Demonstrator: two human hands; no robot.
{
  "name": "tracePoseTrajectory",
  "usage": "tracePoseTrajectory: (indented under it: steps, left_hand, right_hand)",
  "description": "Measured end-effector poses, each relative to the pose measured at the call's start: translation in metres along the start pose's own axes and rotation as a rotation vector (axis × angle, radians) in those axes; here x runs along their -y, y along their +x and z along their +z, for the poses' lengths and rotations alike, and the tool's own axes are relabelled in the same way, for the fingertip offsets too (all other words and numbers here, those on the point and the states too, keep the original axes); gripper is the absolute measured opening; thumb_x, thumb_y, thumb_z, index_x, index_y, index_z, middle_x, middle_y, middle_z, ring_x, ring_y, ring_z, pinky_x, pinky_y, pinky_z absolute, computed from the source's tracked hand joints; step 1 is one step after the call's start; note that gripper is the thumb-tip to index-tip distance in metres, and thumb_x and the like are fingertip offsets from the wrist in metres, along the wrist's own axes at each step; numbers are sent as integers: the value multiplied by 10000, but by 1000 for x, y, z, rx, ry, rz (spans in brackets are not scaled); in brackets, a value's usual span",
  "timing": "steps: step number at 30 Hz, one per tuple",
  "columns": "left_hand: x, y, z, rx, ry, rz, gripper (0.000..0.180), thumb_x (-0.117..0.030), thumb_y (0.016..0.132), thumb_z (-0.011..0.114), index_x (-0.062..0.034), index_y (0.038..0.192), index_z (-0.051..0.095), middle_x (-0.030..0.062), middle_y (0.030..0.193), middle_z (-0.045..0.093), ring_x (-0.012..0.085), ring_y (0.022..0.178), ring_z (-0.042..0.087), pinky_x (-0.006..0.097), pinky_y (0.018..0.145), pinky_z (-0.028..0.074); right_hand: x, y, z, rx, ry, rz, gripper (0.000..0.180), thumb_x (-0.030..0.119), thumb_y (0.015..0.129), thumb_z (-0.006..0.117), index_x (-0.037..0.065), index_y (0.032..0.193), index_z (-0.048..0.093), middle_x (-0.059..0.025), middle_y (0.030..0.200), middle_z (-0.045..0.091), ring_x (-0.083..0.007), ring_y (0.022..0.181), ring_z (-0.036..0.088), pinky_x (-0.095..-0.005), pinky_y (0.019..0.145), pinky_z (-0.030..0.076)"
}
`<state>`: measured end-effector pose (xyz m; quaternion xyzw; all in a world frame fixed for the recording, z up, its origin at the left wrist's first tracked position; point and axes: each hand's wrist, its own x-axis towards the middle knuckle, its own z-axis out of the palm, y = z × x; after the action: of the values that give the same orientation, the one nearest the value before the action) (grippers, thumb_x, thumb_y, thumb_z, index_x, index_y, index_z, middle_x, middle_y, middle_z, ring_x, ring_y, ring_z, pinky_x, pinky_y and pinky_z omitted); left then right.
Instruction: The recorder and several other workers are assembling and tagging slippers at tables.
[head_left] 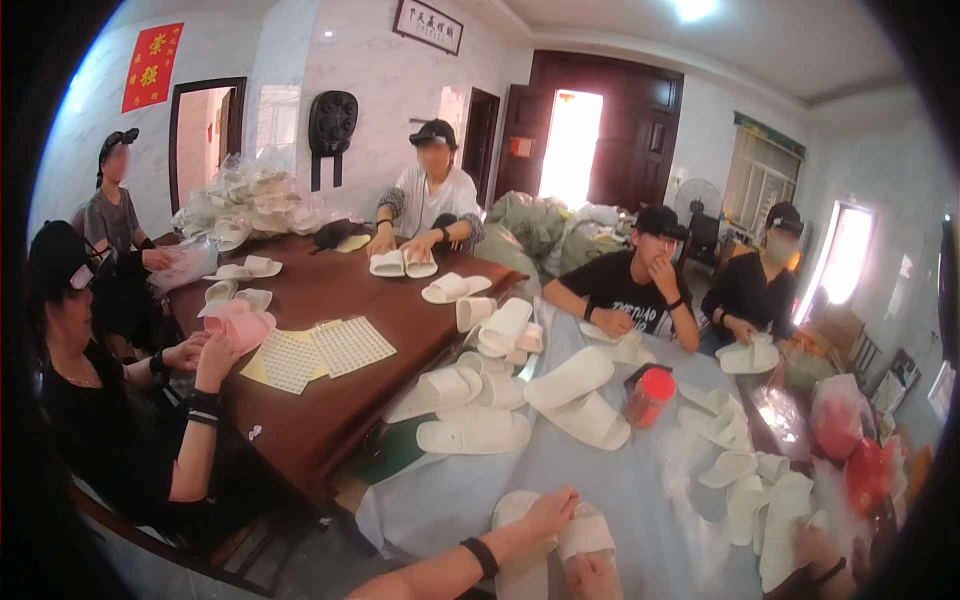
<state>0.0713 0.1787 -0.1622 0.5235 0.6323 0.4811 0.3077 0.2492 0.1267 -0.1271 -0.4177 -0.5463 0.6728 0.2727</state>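
A pair of cream slippers lies at the near edge of the grey-blue covered table in front of me: a left slipper (514, 512) and a right slipper (588, 538). My left hand (548, 512) reaches across the left one, its fingers closed at the right slipper's toe end. At that same slipper's strap, on the near side, is my right hand (592, 577), fingers bent and gripping it. My left forearm partly covers the left slipper. Beyond my hands, two larger slippers (580, 395) lie crossed, near a red-lidded jar (651, 395).
Cream slippers (475, 430) pile up at left, more (745, 500) at right, near a co-worker's hand (815, 545). On the brown table (300, 430) lie sticker sheets (318, 350); a co-worker there holds a pink slipper (240, 325). Several people sit around.
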Motion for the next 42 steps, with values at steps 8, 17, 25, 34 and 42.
tracePoseTrajectory:
  steps: [8, 17, 25, 34, 42]
  left_hand:
    - [2, 0, 1, 77, 235, 105, 208, -208, 876, 427, -35, 939, 523, 116, 736, 589, 256, 677, 570, 337, 622, 436]
    - [0, 5, -15, 471, -96, 35, 245, -230, 891, 422, -27, 929, 553, 57, 813, 588, 136, 768, 510, 289, 726, 410]
    - [4, 1, -12, 561, -265, 74, 234, -221, 893, 442, -25, 972, 542, -13, 860, 556, 77, 827, 470, 219, 778, 376]
    - [6, -2, -18, 537, -380, 111, 288, -249, 877, 449, -19, 1019, 549, 53, 926, 586, 159, 848, 520, 275, 770, 402]
    - [-6, -3, -14, 357, -398, 9, 179, -180, 771, 590, -6, 806, 614, 114, 749, 624, 172, 644, 576, 288, 591, 443]
  right_hand:
    - [-24, 3, -9, -84, 6, -60, 286, 284, 917, 361, 98, 721, 453, 37, 535, 390, -78, 435, 346, -223, 385, 286]
    - [15, 39, 31, 5, 540, -213, 328, 50, 847, 382, 14, 1169, 433, -97, 1080, 516, -169, 973, 523, -280, 779, 459]
    - [57, 69, 51, 113, 544, -340, 333, 47, 845, 383, 14, 1173, 431, -100, 1088, 514, -175, 986, 519, -286, 794, 453]
    - [90, 118, 77, 207, 548, -449, 338, 44, 843, 384, 14, 1177, 428, -104, 1097, 511, -182, 1002, 514, -293, 812, 447]
    - [74, 145, 101, 179, 548, -434, 343, 42, 842, 385, 14, 1181, 426, -107, 1104, 509, -188, 1015, 509, -299, 827, 441]
